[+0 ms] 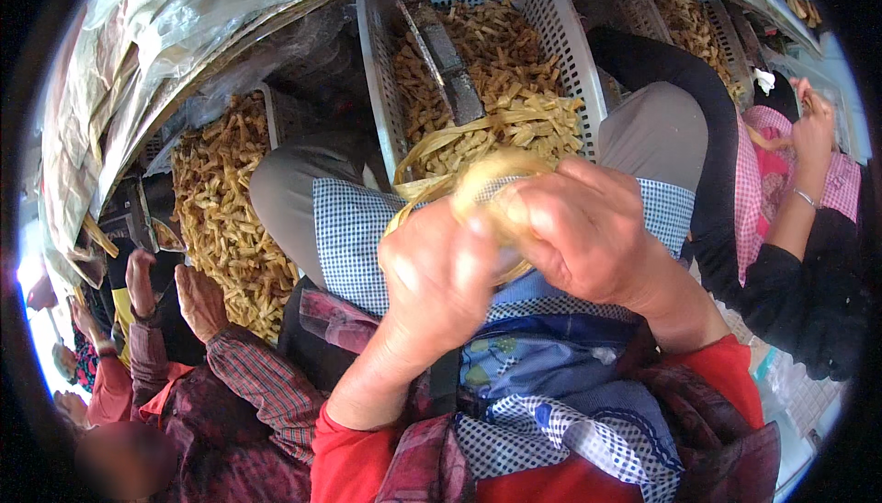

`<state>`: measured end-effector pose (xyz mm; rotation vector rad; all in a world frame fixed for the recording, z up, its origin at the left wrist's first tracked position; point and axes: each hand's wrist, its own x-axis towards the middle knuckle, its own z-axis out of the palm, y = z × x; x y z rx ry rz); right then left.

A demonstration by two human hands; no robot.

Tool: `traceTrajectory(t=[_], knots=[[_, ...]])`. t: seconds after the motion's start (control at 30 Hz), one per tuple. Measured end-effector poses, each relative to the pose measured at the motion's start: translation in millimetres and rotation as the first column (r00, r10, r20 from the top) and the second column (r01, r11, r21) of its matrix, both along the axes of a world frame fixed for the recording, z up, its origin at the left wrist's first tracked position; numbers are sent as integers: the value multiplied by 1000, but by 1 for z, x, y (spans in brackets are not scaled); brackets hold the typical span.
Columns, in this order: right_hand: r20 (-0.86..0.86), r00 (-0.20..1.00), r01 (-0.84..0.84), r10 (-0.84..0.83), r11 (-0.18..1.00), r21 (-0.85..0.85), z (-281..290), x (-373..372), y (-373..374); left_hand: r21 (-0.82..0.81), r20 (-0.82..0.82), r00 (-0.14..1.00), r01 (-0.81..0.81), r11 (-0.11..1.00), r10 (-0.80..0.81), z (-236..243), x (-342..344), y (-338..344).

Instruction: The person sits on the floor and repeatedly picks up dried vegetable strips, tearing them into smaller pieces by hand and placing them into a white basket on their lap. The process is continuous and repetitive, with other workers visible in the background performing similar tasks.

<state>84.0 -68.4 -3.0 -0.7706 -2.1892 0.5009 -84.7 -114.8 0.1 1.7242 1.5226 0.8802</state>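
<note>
The person's left grip and right grip, both curled closed though blurred, hold a pale yellow, flexible, looped strip between them; its loop bulges on their far side, near short, yellow-brown, knotted-looking pieces in a white, perforated plastic basket

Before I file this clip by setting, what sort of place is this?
Probably a shared handwork space: a yellow strip held near a white perforated crate of tan pieces, with a neighbour's plaid sleeve at left.

We are holding a thin, translucent yellow strip before us; it is curving into a blurred loop and trailing loosely leftward.
</note>
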Motion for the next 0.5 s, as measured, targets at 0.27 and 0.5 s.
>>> traceTrajectory(t=[0.27,0.5], knots=[[-687,499,-603,-528,357,-713,20,25,24,-354,285,958,75,932,31,-19,-18,-30],[-545,801,-367,-248,515,-774,12,17,3,-374,148,982,163,913,-115,0,9,2]])
